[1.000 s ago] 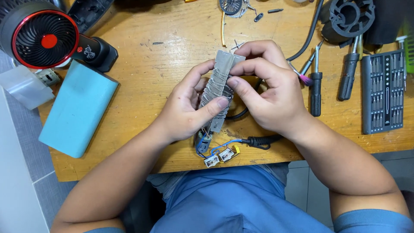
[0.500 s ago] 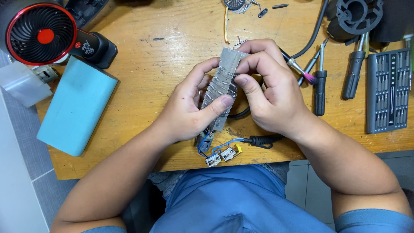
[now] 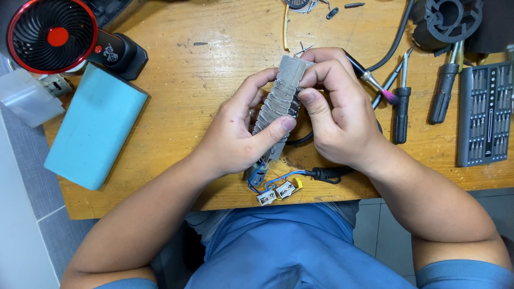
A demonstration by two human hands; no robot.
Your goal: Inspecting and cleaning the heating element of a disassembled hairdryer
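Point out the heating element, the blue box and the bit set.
heating element (image 3: 278, 101), head view, on the coiled grey middle between both hands.
blue box (image 3: 96, 134), head view, on its flat top face.
bit set (image 3: 486, 112), head view, on the grey tray's middle.

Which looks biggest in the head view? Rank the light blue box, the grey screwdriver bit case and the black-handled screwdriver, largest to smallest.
1. light blue box, clearly the largest.
2. grey screwdriver bit case, partly cut off by the frame's right edge.
3. black-handled screwdriver, the slimmest and smallest.
All three lie on the wooden table, so nearness hardly skews it.
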